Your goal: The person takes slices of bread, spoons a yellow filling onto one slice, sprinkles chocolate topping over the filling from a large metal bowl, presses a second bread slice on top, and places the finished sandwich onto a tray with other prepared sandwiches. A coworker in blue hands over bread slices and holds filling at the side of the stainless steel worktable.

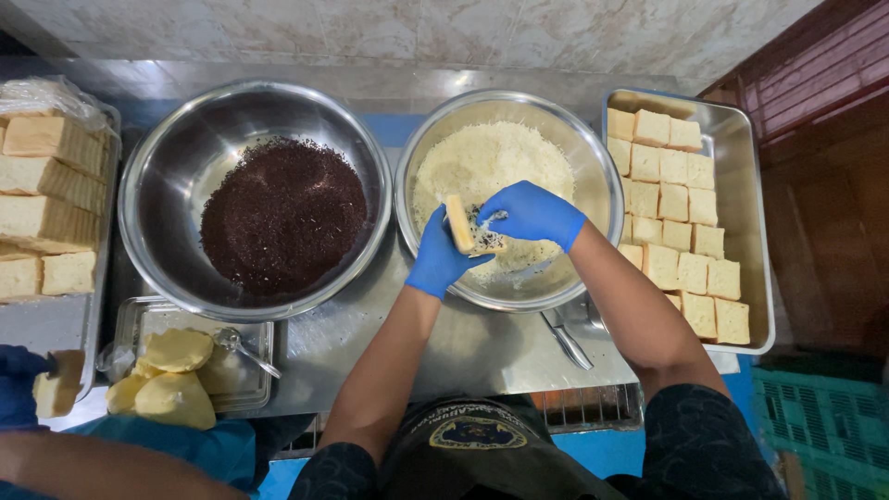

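On the steel worktop [482, 347], two big bowls sit side by side: sprinkles bowl [255, 199] left, grated cheese bowl [507, 199] right. Over the cheese, the left hand [437, 259] grips a bread slice [460, 225]; the right hand [531, 215] presses its coated face, fingers curled.

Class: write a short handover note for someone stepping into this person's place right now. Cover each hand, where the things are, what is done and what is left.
Left hand: gloved, holds a bread piece on edge over the bowl of grated white shreds.
Right hand: gloved, its fingertips press shreds onto that piece.
Bowl of dark sprinkles sits to the left.
Done: rows of bread squares lie in the right tray.
Left: sliced bread stacked in the left tray; the held piece is only partly coated.
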The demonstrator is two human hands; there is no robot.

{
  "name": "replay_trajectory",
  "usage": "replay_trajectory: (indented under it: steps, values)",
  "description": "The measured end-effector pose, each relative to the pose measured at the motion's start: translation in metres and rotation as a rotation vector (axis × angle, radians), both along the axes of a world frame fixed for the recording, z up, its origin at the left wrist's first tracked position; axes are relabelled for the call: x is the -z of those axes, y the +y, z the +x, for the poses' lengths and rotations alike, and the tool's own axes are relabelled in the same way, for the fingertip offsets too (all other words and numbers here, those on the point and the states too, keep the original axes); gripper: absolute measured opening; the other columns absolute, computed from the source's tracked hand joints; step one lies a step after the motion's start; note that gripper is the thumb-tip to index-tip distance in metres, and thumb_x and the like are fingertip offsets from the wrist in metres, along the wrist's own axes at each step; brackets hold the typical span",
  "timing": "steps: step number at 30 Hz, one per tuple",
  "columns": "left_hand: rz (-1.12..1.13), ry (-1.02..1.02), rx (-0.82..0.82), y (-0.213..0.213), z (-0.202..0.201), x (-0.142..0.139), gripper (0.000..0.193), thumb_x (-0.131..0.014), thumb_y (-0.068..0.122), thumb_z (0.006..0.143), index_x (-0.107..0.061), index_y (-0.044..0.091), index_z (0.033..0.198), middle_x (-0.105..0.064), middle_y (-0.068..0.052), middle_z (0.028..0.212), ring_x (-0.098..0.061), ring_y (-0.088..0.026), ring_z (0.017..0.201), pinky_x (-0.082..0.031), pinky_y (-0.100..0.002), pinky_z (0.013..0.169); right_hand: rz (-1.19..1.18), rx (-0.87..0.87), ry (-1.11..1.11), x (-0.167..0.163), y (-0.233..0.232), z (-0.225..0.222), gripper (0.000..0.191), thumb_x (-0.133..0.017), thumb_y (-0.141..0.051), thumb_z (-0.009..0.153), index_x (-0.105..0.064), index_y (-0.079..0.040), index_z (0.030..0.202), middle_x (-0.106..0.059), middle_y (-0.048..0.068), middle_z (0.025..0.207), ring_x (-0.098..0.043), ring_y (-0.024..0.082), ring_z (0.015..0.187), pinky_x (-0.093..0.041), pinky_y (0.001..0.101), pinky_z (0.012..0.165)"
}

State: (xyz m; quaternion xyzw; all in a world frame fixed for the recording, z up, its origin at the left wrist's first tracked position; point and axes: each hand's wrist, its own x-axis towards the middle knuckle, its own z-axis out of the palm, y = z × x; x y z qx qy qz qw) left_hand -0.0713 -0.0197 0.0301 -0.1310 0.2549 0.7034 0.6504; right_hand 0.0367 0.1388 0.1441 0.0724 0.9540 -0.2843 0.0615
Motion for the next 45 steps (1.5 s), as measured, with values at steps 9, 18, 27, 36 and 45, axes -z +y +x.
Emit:
replay_trajectory:
  steps: [9,18,27,36,45]
  values:
    - [0.017,-0.026,0.018,-0.001,0.0,0.0,0.059,-0.039,0.055,0.1,-0.052,0.017,0.143,-0.058,-0.012,0.142,-0.055,-0.041,0.132,-0.041,-0.074,0.1,0.007,0.1,0.014,-0.003,0.013,0.0,0.023,-0.073,-0.023,0.087,-0.079,-0.014,0.107,-0.077,0.01,0.101,-0.074,0.027,0.089,-0.057,0.0365,0.083]
    - [0.077,-0.008,0.018,-0.004,0.001,0.005,0.058,-0.04,0.053,0.101,-0.05,0.016,0.145,-0.057,-0.012,0.144,-0.054,-0.042,0.134,-0.043,-0.072,0.101,-0.034,0.146,0.049,-0.014,0.005,-0.004,0.023,-0.075,-0.018,0.084,-0.079,-0.014,0.106,-0.078,0.009,0.098,-0.074,0.023,0.084,-0.057,0.0342,0.081]
    - [0.04,0.031,-0.004,-0.006,-0.001,-0.005,0.057,-0.04,0.051,0.101,-0.052,0.016,0.143,-0.058,-0.012,0.142,-0.057,-0.04,0.13,-0.044,-0.072,0.1,-0.074,0.042,0.062,-0.017,-0.011,0.016,0.022,-0.078,-0.018,0.082,-0.081,-0.013,0.103,-0.078,0.01,0.1,-0.075,0.025,0.087,-0.058,0.0338,0.081]
    - [0.05,-0.026,0.007,-0.004,-0.001,-0.001,0.058,-0.039,0.054,0.099,-0.053,0.018,0.143,-0.058,-0.011,0.143,-0.054,-0.041,0.133,-0.042,-0.073,0.1,-0.061,0.137,0.053,-0.003,0.005,0.023,0.022,-0.076,-0.02,0.084,-0.081,-0.015,0.105,-0.078,0.01,0.102,-0.076,0.024,0.088,-0.059,0.0343,0.082]
    - [0.139,0.006,0.04,-0.005,0.004,0.016,0.062,-0.041,0.055,0.099,-0.05,0.015,0.146,-0.055,-0.013,0.146,-0.055,-0.041,0.133,-0.043,-0.072,0.101,-0.047,0.268,0.068,-0.004,0.015,0.021,0.024,-0.077,-0.017,0.083,-0.08,-0.011,0.106,-0.079,0.009,0.098,-0.076,0.022,0.088,-0.058,0.0325,0.081]
